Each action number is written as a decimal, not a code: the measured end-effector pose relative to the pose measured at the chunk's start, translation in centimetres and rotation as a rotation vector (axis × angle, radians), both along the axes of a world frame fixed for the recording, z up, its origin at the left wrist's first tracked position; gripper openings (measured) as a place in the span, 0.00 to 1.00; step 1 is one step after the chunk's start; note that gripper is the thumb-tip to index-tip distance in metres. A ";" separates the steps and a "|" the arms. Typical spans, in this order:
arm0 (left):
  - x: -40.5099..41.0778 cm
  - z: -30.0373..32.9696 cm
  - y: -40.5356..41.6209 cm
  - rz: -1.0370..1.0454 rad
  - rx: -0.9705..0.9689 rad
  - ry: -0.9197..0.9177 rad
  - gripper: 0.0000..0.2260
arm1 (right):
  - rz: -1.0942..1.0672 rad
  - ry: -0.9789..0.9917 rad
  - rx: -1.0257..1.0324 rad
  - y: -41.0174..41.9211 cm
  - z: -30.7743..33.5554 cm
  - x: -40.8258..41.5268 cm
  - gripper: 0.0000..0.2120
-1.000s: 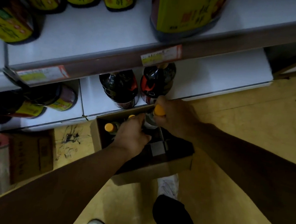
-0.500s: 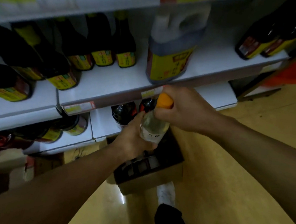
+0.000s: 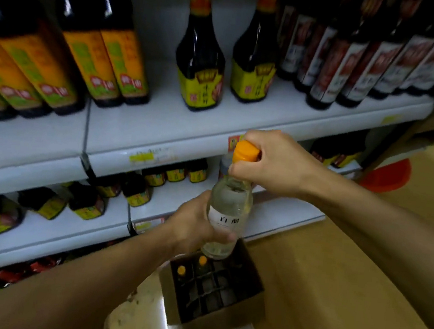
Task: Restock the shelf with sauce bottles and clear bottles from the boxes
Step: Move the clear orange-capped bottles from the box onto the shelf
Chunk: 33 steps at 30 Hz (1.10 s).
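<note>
Since a second ago the clear bottle [image 3: 227,210] has come up out of the cardboard box [image 3: 222,300] on the floor, where both hands were down among the dividers — it is now held in the air in front of the shelving, upright with a slight tilt, directly above the box. The view has risen with it, so the upper shelf [image 3: 186,135] now fills the top of the view.

Grip: right hand [image 3: 274,163] curled around the neck just under the orange cap [image 3: 245,151]; left hand [image 3: 196,225] wrapped around the lower body beside the white label. Both clenched on the bottle, nothing slack.

Judgement: the pick is done; placement is not yet made.

Box: two orange caps [image 3: 191,266] show in the far-left cells; the other cells look dark, contents not discernible.

Surroundings — the upper shelf carries dark sauce bottles with yellow labels [image 3: 198,79], a tighter group with orange-green labels [image 3: 107,67] at left, and red-white labelled ones [image 3: 362,59] at right. Bare shelf shows in front of the yellow-labelled pair. The lower shelf [image 3: 272,216] holds small dark bottles toward the left. A red basin [image 3: 385,175] sits on the floor at right.

Obstruction: the shelf's front lip and price strip lie just behind the cap; the bottle would have to clear that edge, and the standing bottles are close-set.
</note>
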State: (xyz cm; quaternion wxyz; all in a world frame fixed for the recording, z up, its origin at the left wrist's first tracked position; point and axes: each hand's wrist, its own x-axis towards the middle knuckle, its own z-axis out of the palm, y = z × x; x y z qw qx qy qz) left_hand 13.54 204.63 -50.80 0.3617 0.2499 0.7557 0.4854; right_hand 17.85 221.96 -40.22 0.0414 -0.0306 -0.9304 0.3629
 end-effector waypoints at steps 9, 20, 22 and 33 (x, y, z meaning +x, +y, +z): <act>-0.1 14.1 -0.8 -0.038 0.095 0.104 0.25 | -0.005 0.127 -0.007 -0.6 14.9 -0.1 0.14; -1.9 29.3 -1.5 -0.033 0.146 0.269 0.24 | 0.033 0.296 -0.058 -1.2 30.6 -1.8 0.13; -2.6 31.6 -1.4 -0.028 0.143 0.306 0.24 | 0.047 0.321 -0.081 -1.2 32.7 -2.4 0.12; -5.2 41.7 -0.2 0.021 0.150 0.425 0.20 | 0.190 0.418 -0.138 0.5 41.9 -6.1 0.12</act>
